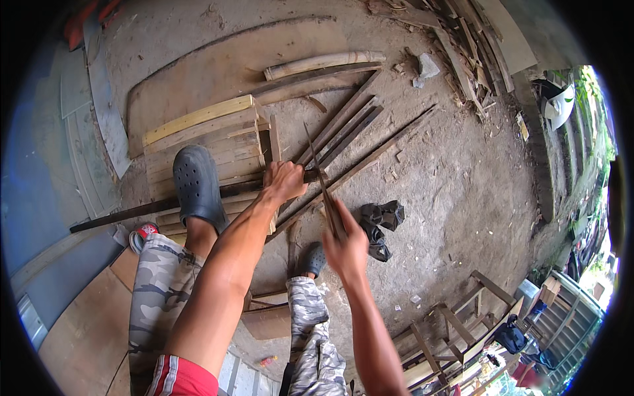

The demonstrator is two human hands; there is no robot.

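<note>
My left hand (285, 181) is closed around a dark wooden strip (152, 206) lying across a slatted wooden crate (205, 135). The end of the strip pokes out just right of my fist. My right hand (346, 245) grips the handle of a handsaw (319, 165), slightly blurred. Its narrow blade appears nearly edge-on, crossing the strip beside my left hand and pointing away from me. Whether the teeth are in the wood is too small to tell. My left foot, in a dark clog (196, 185), presses on the strip and crate.
Several long dark strips (370, 155) lie beyond the saw. A crumpled black plastic bag (381, 228) sits right of my right hand. Scrap wood (472, 53) is piled at the far right, a plywood sheet (185, 79) lies behind the crate, and a wooden frame (456, 323) stands lower right.
</note>
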